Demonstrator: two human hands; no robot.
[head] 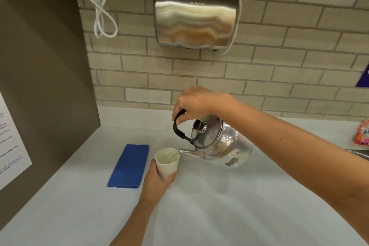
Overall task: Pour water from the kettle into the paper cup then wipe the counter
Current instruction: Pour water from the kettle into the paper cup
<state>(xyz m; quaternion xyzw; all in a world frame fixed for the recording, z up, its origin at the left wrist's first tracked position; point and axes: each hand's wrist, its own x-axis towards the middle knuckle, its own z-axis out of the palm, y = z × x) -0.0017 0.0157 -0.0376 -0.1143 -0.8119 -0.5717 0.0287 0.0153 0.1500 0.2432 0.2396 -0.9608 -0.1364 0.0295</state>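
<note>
The kettle (219, 142) hung tilted above the counter (219, 205), its spout (186, 152) dipping over the rim of the paper cup (166, 163), and a thin stream of water ran from the spout into the cup. The kettle was shiny metal with a domed lid and a dark knob on top, and its black handle (177, 126) was gripped by the right hand (194, 104), whose fingers were curled tight around it from above. The right forearm reached in from the right edge of the view. The cup was white and stood close to upright, with the left hand (157, 182) wrapped around its lower half, thumb on one side and fingers on the other; whether the cup's base touched the counter could not be told. Just to the left of the cup, apart from it, a folded blue cloth (129, 166) lay flat on the pale counter. Behind it all rose a wall of light brick tiles, where a metal hand dryer (196, 18) was mounted with a white cord (99, 12) looped beside it. At the far right edge sat a bright orange and pink packet (362, 133).
</note>
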